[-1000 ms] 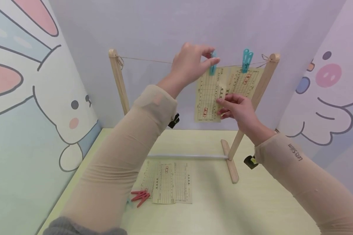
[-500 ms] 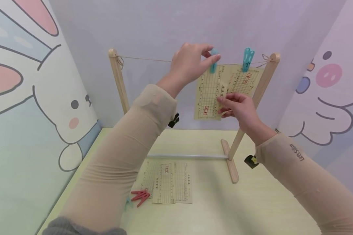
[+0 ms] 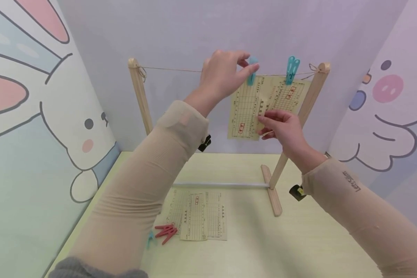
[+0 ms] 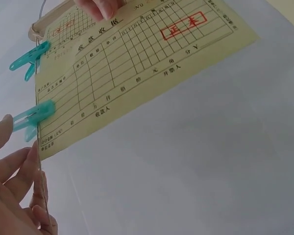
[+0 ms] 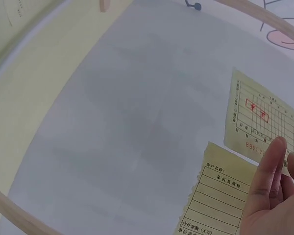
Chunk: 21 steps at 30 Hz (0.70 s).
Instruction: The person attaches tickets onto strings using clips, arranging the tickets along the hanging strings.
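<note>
With thumb and fingers, my left hand point(image 3: 222, 75) pinches a teal clothespin point(image 3: 251, 79) at the top of a yellow printed receipt point(image 3: 244, 106). In the left wrist view the clothespin point(image 4: 41, 111) bites over the twine point(image 4: 38, 161) and the receipt's edge, my thumb on its handle. Lower down, my right hand point(image 3: 284, 125) pinches the receipt's right side. A second receipt point(image 3: 292, 101) hangs just right of it under another teal clothespin point(image 3: 292, 69), partly hidden by my right hand and overlapped by the first receipt in the head view.
Two wooden posts point(image 3: 312, 94) hold the twine, joined low by a white rod point(image 3: 226, 185). On the table point(image 3: 250, 255) lie several more receipts point(image 3: 194, 222), red clothespins point(image 3: 166, 231) and a teal clothespin point(image 3: 151, 238) partly behind my left sleeve. Painted walls enclose both sides.
The receipt, its clothespin and the twine there have risen slightly, with my left hand still on the clothespin. My right hand has barely moved.
</note>
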Tool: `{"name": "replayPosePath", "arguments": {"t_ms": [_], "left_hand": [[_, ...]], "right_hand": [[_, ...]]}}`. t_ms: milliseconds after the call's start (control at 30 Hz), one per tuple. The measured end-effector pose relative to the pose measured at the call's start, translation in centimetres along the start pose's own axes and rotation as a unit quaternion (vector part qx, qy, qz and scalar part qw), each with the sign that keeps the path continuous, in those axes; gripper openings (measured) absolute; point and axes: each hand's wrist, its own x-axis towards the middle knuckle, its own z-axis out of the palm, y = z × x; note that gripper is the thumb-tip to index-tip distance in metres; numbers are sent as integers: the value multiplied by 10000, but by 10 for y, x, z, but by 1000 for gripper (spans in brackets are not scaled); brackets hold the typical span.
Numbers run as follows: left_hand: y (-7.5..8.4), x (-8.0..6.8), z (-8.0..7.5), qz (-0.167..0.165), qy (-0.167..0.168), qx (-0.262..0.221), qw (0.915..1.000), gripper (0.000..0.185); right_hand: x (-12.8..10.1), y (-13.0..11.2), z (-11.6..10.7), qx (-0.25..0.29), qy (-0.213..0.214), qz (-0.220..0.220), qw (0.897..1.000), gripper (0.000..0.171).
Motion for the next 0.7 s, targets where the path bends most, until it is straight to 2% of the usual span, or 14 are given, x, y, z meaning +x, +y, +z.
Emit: {"name": "replayPosePath", "arguments": {"t_ms": [167,333,533,700], "left_hand": [[-6,-3,-4,43,192,-471,9987,53],[-14,-12,-9,144,462,-959,9942,48],[-31,-31,-7,367,908,-1862,9776,39],[-42,-42,-7,579,1154,-2247,9658,35]], "right_hand": [[-3,0,-1,31,249,-56,9997,31],[-6,-2,-3,275,494,-235,9981,27],[-10,0,-8,533,558,-330,9965,20],[-14,2,-11,828,421,-331,9951,18]]}}
